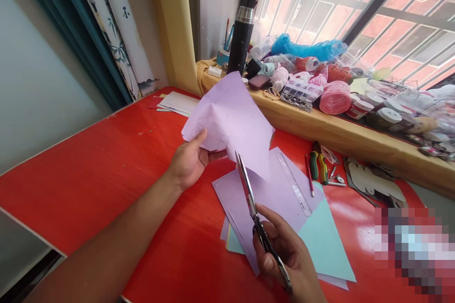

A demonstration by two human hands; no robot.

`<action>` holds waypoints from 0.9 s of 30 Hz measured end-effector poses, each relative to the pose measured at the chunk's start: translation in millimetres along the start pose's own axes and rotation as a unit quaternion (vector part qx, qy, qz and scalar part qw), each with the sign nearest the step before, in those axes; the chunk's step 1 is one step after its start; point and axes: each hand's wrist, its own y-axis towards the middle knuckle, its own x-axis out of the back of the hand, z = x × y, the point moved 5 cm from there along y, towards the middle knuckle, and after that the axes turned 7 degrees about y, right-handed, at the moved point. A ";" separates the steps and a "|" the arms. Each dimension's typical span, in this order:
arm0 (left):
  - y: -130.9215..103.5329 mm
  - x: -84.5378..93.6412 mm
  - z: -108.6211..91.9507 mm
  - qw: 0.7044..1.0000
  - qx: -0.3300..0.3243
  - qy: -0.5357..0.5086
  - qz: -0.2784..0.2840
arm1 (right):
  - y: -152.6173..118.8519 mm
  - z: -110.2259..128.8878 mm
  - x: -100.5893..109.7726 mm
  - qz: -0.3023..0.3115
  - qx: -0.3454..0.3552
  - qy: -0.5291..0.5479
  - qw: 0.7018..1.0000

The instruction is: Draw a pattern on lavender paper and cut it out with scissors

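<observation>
A sheet of purple paper [241,120] with faint drawn lines is held up over the red table by my left hand [190,158], thumb on its front and fingers behind. My right hand [284,251] has its fingers in the handles of a pair of scissors [251,203]. The blades point up and away, nearly together, and their tips are at the lower edge of the held sheet. Whether they touch the paper I cannot tell. Below lie more purple sheets [227,199] and a light blue sheet [329,241], with a clear ruler [294,184] on top.
A red pencil [309,175] and green-yellow pliers [323,168] lie right of the sheets on the red table [88,175]. Grey and cream cut pieces [373,182] are further right. Paper strips [179,103] lie at the back. Jars, bags and a black flask [241,40] crowd the window ledge.
</observation>
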 end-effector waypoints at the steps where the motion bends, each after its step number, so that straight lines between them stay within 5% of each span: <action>1: -0.2 0.1 -0.3 1.000 0.000 0.003 0.002 | 0.1 1.0 0.2 0.003 0.000 0.007 1.000; 12: -4.9 -4.1 1.9 0.997 0.002 0.040 0.061 | -0.1 -2.9 -2.3 0.028 -0.046 0.025 0.998; 27: -7.1 -2.4 4.5 0.994 0.041 0.064 0.074 | -2.5 11.8 -7.5 -0.008 -0.095 -0.026 0.995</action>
